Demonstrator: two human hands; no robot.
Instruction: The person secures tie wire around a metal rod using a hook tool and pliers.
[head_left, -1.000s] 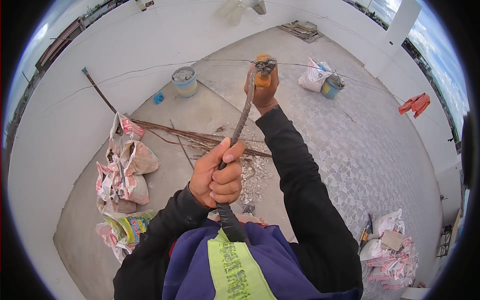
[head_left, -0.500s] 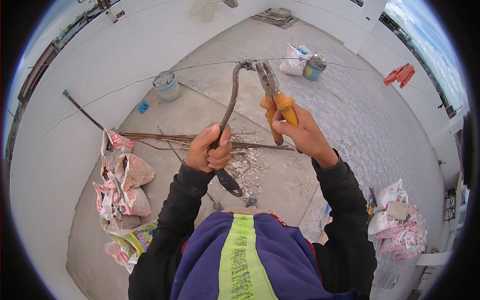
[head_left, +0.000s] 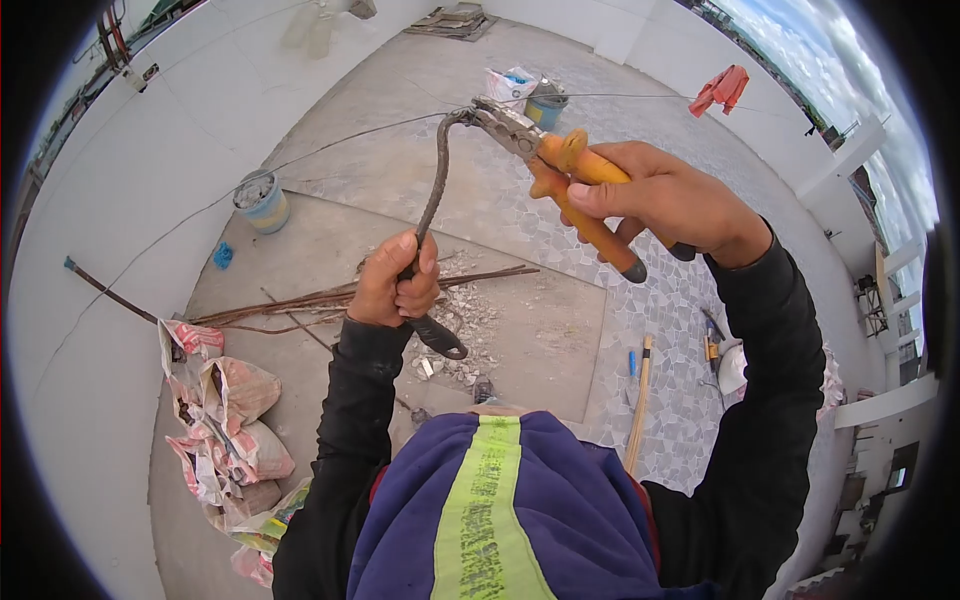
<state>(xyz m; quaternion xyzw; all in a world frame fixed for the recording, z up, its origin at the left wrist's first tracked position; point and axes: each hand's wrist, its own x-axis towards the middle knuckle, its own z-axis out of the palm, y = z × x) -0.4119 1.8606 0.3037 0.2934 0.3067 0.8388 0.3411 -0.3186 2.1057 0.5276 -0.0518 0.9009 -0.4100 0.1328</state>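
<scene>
My left hand (head_left: 397,279) is wrapped around a bent steel rod with a black grip (head_left: 437,190); its lower end sticks out below my fist. The rod's hooked top meets a thin wire (head_left: 370,133) that runs across the view. In my right hand (head_left: 682,202) is a pair of orange-handled pliers (head_left: 582,172), tilted with the jaws up and to the left. The jaws lie right at the hooked top and the wire, and the handles are spread apart. Part of the right fingers is hidden behind the handles.
Rubble (head_left: 465,320) and long rusty bars (head_left: 340,297) lie on the floor below my hands. Filled sacks (head_left: 240,395) stand at left, by the white wall. A bucket (head_left: 262,203) sits farther back. A red cloth (head_left: 718,90) hangs on the wire at right. Wooden sticks (head_left: 638,405) lie lower right.
The pliers have swung from nearly upright to a leftward slant, and their handles have spread wider. My right hand has moved up and right; the view has shifted to the right.
</scene>
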